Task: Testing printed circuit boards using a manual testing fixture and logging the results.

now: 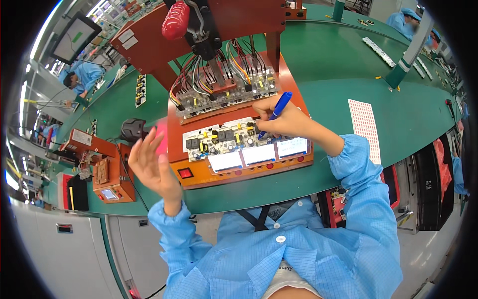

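Note:
My right hand (286, 122) grips a blue marker pen (282, 105), its tip pointing down at the right part of a white circuit board (222, 144). Whether the tip touches the board I cannot tell. Black blocks, yellow parts and round capacitors crowd the board, which lies on the front of an orange-red test fixture (290, 164). Raised to the left of the fixture, my left hand (158, 172) is empty, its fingers spread. Three lit screens (260, 154) line the fixture's front, beside a red switch (185, 173).
Above the board hangs a clear wired plate (229, 97) with a red-handled lever (176, 21). On the green bench (323, 55) are a label sheet (365, 124), a dark handheld scanner (133, 128) and a smaller orange device (113, 169). People in blue work farther off.

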Tool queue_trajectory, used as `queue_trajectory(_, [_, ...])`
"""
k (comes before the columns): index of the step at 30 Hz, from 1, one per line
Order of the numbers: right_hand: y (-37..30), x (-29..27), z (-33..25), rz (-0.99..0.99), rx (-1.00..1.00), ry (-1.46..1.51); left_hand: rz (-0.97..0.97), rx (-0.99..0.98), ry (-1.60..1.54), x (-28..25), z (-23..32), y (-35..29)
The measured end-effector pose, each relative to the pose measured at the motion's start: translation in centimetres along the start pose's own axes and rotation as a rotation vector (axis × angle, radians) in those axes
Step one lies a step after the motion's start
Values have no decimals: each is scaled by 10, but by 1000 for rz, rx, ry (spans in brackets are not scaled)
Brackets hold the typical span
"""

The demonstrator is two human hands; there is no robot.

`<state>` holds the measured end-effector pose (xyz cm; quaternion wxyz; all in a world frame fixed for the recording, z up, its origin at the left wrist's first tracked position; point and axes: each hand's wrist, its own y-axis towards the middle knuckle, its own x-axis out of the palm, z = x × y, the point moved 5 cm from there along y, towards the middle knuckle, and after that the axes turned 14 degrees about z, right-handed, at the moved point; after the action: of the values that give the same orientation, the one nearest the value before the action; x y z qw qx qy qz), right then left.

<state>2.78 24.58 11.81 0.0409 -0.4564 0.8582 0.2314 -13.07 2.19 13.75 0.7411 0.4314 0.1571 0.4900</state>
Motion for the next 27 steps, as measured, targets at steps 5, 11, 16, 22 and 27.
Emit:
queue_trajectory(5, [1,5,-6,-7,-127,-134,157,-157,209,-49,-20,-43])
queue_trajectory(11, [8,5,-22,89,12,74,198,-264,267,-54,-21,-98])
queue_trajectory(16, [21,49,-32,-36,-143,-52,83,-270,393,-45,-26,-126])
queue_trajectory(22, [29,69,-21,-37,-75,-51,-1,-152,450,-40,-20,-123])
queue_trajectory(27, [28,75,-19,-55,-80,-148,15,-199,394,-39,-22,-121])
